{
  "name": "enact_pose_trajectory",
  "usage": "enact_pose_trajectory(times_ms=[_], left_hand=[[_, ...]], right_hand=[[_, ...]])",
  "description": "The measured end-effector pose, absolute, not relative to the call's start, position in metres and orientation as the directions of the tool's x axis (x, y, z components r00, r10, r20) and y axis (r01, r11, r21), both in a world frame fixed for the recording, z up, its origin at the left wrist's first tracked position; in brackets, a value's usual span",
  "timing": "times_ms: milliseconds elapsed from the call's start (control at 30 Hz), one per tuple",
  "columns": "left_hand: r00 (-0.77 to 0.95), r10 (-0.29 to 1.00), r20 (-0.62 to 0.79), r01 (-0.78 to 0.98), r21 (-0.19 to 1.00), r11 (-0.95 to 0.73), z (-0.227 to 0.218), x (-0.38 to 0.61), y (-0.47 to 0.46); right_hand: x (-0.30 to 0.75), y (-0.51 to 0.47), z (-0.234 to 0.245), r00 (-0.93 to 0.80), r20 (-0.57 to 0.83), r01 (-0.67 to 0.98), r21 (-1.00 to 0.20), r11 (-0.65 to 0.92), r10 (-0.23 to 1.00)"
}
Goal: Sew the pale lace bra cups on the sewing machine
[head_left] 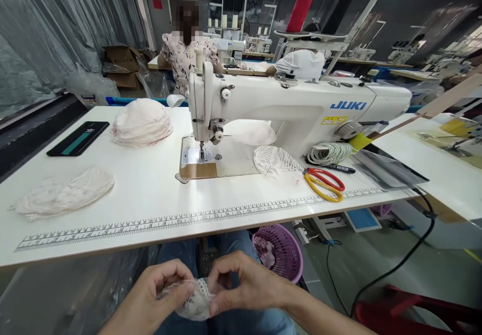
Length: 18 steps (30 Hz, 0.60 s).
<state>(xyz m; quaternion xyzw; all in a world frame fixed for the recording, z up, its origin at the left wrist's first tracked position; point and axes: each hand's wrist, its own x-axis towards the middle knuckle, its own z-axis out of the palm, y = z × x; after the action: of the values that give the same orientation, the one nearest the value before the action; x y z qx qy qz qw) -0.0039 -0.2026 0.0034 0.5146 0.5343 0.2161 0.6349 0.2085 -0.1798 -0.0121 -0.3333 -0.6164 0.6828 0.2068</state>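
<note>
White lace piece (196, 300) sits low in your lap, below the tabletop (150, 184) edge, over your jeans. Your left hand (150, 300) pinches its left side: fingers (181, 287) curled closed on the fabric. Your right hand (244, 285) grips the right side, thumb and fingers closed over the lace, knuckles up. Both hands touch the piece; the two hands nearly meet over it.

On the tabletop, well apart from your hands:
- sewing machine (301, 109), white, blue lettering, centre to right; needle end at left over its plate.
- stack of pale cups (141, 121), left of the machine head.
- stack of lace pieces (64, 194), near the left front, fanned flat.
- black phone (78, 138), far left, lying flat.
- a white cup (250, 134) under the machine arm; a netted lace piece (274, 161) just in front of it.
- scissors (326, 182), red and yellow handles, just right of the netted piece, with a dark pen (339, 168) beside them.
- coil of white cord (329, 151) against the machine base.
- printed ruler (196, 218) along the front edge.

Below the tabletop: purple basket (280, 254) just right of your knees, scraps inside. Black cable (399, 264) trails across the floor. Red cone of thread (302, 6) stands above the machine. Two other people sit at stations behind; one in a patterned top (184, 56), one in white (301, 64).
</note>
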Motion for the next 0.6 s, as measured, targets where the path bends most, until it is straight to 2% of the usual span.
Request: enact_pose_trajectory(times_ms=[100,233,333,400,433,500,533,600], left_hand=[[0.350,0.837,-0.420,0.392,0.878,0.276,0.018,-0.010,-0.196],[0.333,0.874,-0.354,0.584,0.805,0.104,0.063,-0.022,-0.167],[0.444,0.867,-0.225,0.651,0.746,-0.140,0.095,-0.028,-0.113],[0.530,0.829,-0.177,0.654,0.708,-0.267,0.103,-0.026,-0.065],[0.556,0.815,-0.167,0.654,0.693,-0.304,0.103,-0.024,-0.041],[0.600,0.779,-0.182,0.659,0.665,-0.352,0.094,-0.016,0.002],[0.612,0.768,-0.192,0.663,0.654,-0.365,0.087,-0.011,0.020],[0.634,0.742,-0.215,0.669,0.634,-0.388,0.071,-0.002,0.043]], right_hand=[[0.198,-0.175,-0.002,-0.697,-0.241,0.189,-0.970,-0.151,0.676],[0.179,-0.160,0.022,-0.692,-0.218,0.239,-0.969,-0.067,0.688],[0.164,-0.131,0.036,-0.642,-0.168,0.292,-0.956,0.036,0.748],[0.161,-0.105,0.041,-0.607,-0.136,0.386,-0.911,0.141,0.783],[0.164,-0.090,0.042,-0.569,-0.105,0.464,-0.860,0.214,0.816],[0.175,-0.063,0.042,-0.475,0.047,0.639,-0.668,0.381,0.879],[0.183,-0.051,0.042,-0.453,0.159,0.701,-0.544,0.461,0.877],[0.198,-0.032,0.043,-0.522,0.350,0.714,-0.319,0.623,0.777]])
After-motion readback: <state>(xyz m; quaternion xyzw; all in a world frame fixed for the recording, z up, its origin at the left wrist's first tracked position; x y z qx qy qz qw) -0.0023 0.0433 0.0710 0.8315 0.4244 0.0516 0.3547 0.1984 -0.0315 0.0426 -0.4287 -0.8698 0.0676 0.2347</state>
